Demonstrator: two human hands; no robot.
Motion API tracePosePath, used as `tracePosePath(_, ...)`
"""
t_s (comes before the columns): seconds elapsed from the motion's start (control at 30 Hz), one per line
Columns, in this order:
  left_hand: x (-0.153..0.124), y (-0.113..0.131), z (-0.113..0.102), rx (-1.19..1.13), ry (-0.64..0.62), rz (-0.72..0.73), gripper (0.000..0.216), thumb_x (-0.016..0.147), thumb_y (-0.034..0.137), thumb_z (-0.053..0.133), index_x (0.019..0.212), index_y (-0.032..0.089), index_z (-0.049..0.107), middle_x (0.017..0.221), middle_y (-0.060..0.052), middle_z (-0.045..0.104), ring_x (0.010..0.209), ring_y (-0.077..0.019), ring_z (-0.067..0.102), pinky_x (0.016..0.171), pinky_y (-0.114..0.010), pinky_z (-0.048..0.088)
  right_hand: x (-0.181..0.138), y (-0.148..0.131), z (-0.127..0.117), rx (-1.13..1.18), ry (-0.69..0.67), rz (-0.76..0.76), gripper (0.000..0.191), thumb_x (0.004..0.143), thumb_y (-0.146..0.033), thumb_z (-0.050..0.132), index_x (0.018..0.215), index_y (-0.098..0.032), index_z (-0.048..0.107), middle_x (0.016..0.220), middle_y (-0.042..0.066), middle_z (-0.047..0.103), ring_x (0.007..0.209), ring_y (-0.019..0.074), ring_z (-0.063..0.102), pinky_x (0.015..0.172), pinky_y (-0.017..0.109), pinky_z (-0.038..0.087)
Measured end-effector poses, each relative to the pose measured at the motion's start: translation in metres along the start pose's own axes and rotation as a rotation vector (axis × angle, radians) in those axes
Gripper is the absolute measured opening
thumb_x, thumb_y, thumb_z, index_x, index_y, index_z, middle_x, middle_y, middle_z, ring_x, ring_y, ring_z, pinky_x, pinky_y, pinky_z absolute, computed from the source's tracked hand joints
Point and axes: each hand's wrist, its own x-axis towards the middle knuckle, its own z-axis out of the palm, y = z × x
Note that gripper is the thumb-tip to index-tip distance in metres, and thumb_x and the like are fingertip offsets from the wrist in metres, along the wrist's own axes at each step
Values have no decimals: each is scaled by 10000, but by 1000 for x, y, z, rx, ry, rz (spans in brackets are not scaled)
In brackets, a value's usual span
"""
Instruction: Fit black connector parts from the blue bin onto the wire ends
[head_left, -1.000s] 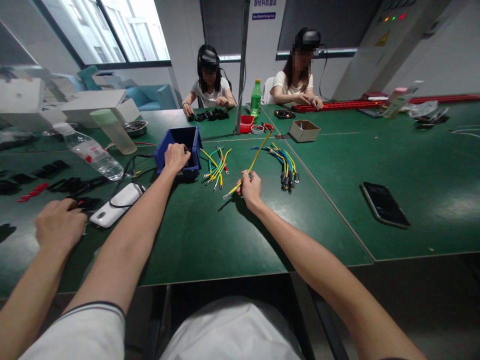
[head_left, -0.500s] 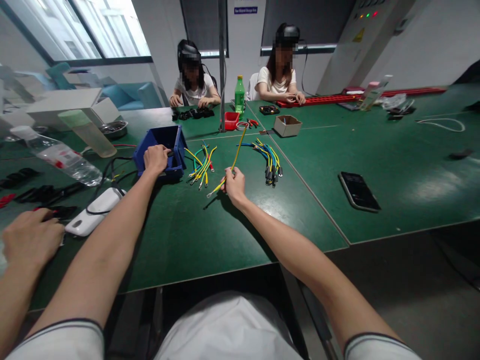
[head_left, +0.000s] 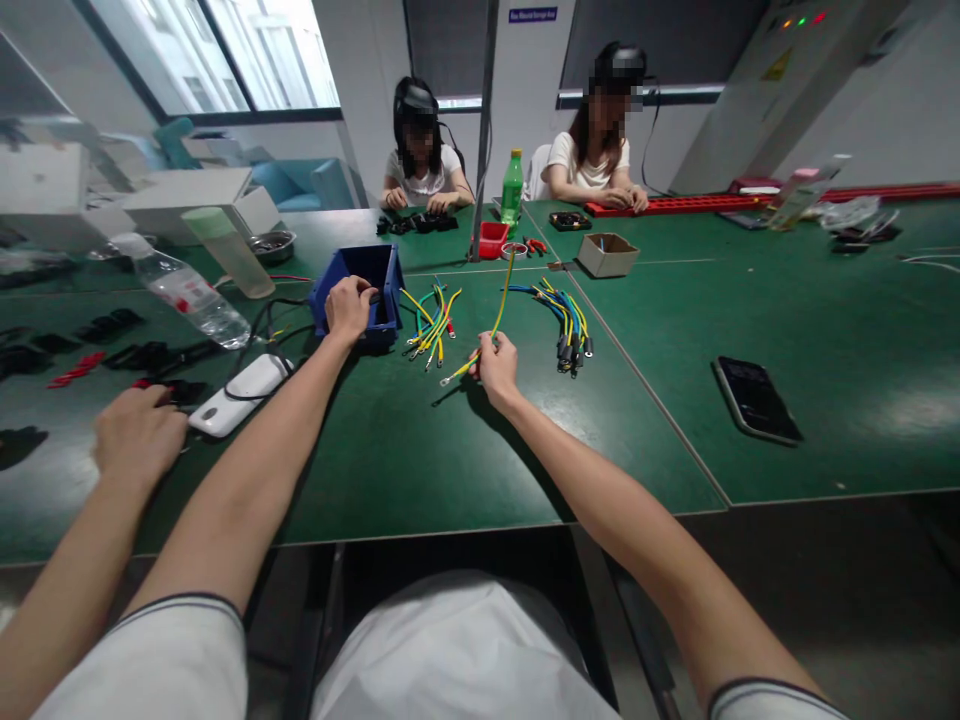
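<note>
My left hand [head_left: 349,308] is at the front of a blue plastic bin [head_left: 321,290], its fingertips closed together inside the opening. Something small and dark shows at the fingertips, too small to name. My right hand [head_left: 496,362] pinches a yellow-green wire [head_left: 503,300] with a metal ring terminal pointing to the lower left and the other end standing up. Between the bin and my right hand lies a loose bunch of wires [head_left: 431,325] with ring terminals. To the right of my right hand is another bunch of wires [head_left: 566,315], with black sleeves at the near ends.
Another person's hand [head_left: 142,430] works at the left, beside a white power bank [head_left: 240,393]. A water bottle [head_left: 187,295] lies near black parts. A cardboard box [head_left: 606,258], red tray [head_left: 493,240] and green bottle [head_left: 512,188] stand farther back. A phone [head_left: 756,398] lies right. Two people sit opposite.
The view has turned left, so everything appears farther right. My left hand stays at the bin with its fingers slightly shifted. My right hand still holds the wire in much the same pose.
</note>
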Motion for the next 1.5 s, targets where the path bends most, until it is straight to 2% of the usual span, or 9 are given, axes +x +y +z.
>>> tracePosePath(0.6, -82, 8, -32, 20, -90, -26, 338, 902, 344, 541, 1184, 158, 543, 1188, -100, 560, 1019, -207, 577, 860, -417, 512, -10, -6, -4, -53, -21, 23, 243, 826, -423, 514, 865, -183, 527, 468, -84, 502, 305, 66, 450, 295, 145, 323)
tracePosePath(0.87, -86, -6, -10, -18, -55, -81, 475, 876, 351, 398, 492, 126, 566, 832, -130, 694, 1077, -336, 577, 685, -424, 382, -2, 1, -5, -66, -66, 53, 305, 851, -467, 471, 959, -185, 517, 492, -80, 526, 314, 63, 454, 293, 139, 298)
tracePosePath(1.0, -89, -20, -4, 66, 305, -460, 488, 649, 176, 448, 219, 159, 219, 465, -152, 582, 878, -328, 634, 563, -340, 412, -1, 0, -5, -38, -64, 71, 309, 843, -478, 485, 976, -199, 482, 477, -102, 505, 278, 52, 389, 279, 137, 252)
tracePosePath(1.1, -92, -22, -2, 225, 650, -785, 575, 733, 186, 288, 267, 158, -46, 390, -145, 479, 886, -311, 640, 622, -357, 446, -3, -2, -5, -32, -53, 96, 305, 836, -473, 497, 968, -199, 489, 442, -121, 449, 254, 49, 323, 265, 144, 219)
tracePosePath(1.17, -94, -17, -1, 188, 566, -693, 604, 838, 180, 178, 260, 123, 11, 484, -149, 545, 954, -293, 634, 671, -397, 437, -5, -3, -6, -49, -49, 87, 318, 813, -480, 536, 954, -197, 499, 448, -119, 446, 260, 48, 321, 263, 146, 220)
tracePosePath(1.23, -95, -9, -1, 70, 330, -453, 678, 948, 246, 225, 293, 97, 325, 691, -146, 653, 1046, -267, 612, 677, -418, 446, -7, -4, -8, -81, -34, 55, 344, 771, -479, 599, 946, -197, 507, 471, -116, 462, 271, 44, 329, 264, 146, 228)
tracePosePath(1.3, -96, -2, -4, -22, 138, -243, 442, 962, 324, 387, 676, 108, 646, 959, -111, 662, 1059, -244, 592, 748, -422, 500, -9, -5, -9, -95, -20, 33, 366, 738, -469, 645, 948, -200, 513, 491, -113, 473, 277, 41, 333, 266, 146, 230)
tracePosePath(1.4, -98, 2, -10, -68, 9, -59, 261, 895, 329, 554, 1117, 199, 596, 1170, -97, 579, 1053, -220, 566, 866, -410, 506, -11, -7, -11, -71, -42, 40, 372, 737, -488, 645, 945, -208, 515, 494, -112, 470, 279, 42, 317, 268, 147, 227)
tracePosePath(1.5, -99, 0, -19, -75, -65, 84, 139, 862, 299, 596, 959, 232, 671, 1055, -107, 628, 1142, -252, 509, 930, -440, 454, -13, -8, -11, -90, -35, 47, 360, 758, -518, 614, 923, -216, 511, 467, -111, 450, 282, 50, 306, 274, 150, 224)
